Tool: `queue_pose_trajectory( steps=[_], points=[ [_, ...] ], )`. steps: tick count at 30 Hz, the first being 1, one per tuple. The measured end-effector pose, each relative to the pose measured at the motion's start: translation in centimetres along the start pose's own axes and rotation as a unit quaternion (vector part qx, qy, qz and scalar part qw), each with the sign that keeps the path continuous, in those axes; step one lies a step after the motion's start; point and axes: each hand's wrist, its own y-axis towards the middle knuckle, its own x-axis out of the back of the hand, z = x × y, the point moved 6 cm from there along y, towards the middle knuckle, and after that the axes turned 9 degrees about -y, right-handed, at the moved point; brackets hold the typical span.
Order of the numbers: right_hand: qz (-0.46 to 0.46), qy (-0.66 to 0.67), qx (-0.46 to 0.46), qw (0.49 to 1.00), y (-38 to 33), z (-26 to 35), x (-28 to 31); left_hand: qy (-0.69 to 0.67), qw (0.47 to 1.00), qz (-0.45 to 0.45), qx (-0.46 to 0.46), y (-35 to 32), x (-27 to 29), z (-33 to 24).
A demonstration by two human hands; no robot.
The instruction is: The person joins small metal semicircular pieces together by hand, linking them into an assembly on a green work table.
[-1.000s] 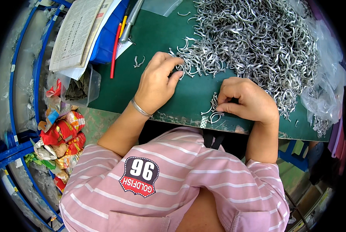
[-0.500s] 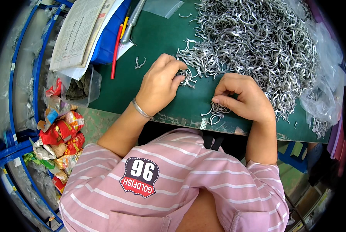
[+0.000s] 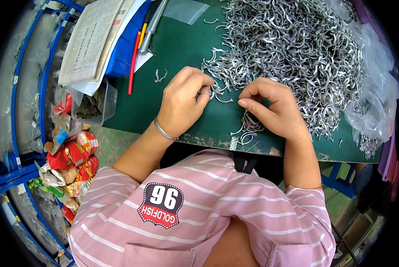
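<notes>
A large heap of small curved silver metal strips (image 3: 288,58) covers the far right of the green table. My left hand (image 3: 185,101), with a bangle on its wrist, is closed beside the heap's near left edge. Its fingertips touch a few loose strips (image 3: 216,92), and what lies inside the fingers is mostly hidden. Opposite it, my right hand (image 3: 275,107) is held above the table with thumb and forefinger curved and slightly apart, nothing visible between them. Below that hand lies a small group of strips (image 3: 249,127), near the table's front edge.
A clear plastic bag (image 3: 373,84) lies along the heap's right side. Papers (image 3: 90,40) rest on a blue bin (image 3: 124,53) at the far left, beside a red pencil (image 3: 133,66) and a grey-handled tool (image 3: 150,31). A clear tub (image 3: 108,104) stands at the table's left edge.
My right hand has risen off the small group of strips, moving up and slightly left, and its fingertips have parted. My left hand has shifted slightly, its fingers more curled.
</notes>
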Motion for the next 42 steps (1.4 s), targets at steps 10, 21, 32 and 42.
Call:
queue_pose_trajectory(
  steps=[10,21,32,42],
  points=[
    [-0.032,0.029,0.037,0.998,0.0,0.3,-0.4,-0.215,0.975,-0.05,0.033,-0.6,-1.1,-1.6],
    [-0.055,0.003,0.092,0.994,0.1,0.7,-0.3,-0.491,0.843,0.02,0.22,-1.9,-2.5,0.6],
    [-0.01,0.276,-0.104,0.956,-0.2,-1.1,-0.8,-0.401,0.91,0.002,0.107,-1.9,-1.7,-0.3],
    [-0.071,0.177,-0.089,0.978,-0.5,-0.9,-0.5,-0.22,0.93,-0.115,0.271,-1.0,7.3,6.2]
  ],
)
